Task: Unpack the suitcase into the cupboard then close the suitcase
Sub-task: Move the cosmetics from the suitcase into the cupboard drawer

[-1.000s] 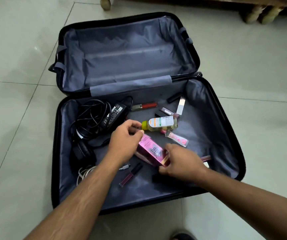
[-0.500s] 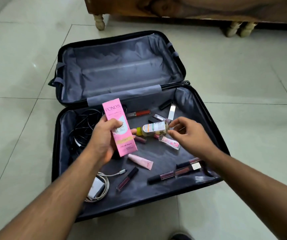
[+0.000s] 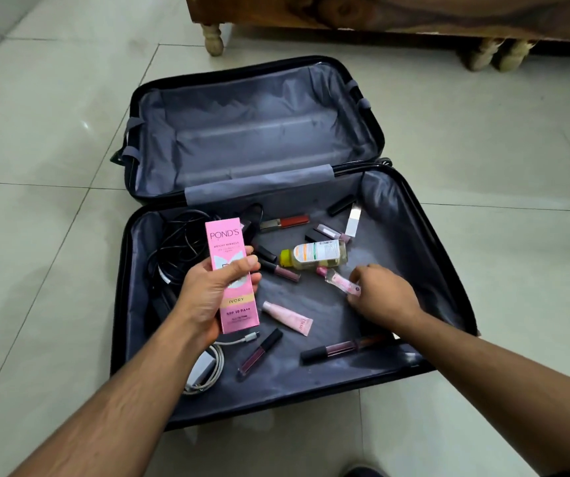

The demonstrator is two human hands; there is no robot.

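Black hard-shell suitcase (image 3: 448, 270) lies open on the floor beneath our hands. Our left hand (image 3: 213, 294) grips a tall pink cardboard box (image 3: 232, 270) upright; our right hand (image 3: 385, 297) pinches a small clear pink-labelled tube (image 3: 342, 283).

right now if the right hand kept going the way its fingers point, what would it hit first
The right hand pinches a small clear pink tube, fingers pointing up-left. Straight on, it would likely meet the yellow-capped oil bottle first, though depth is hard to judge from one view.
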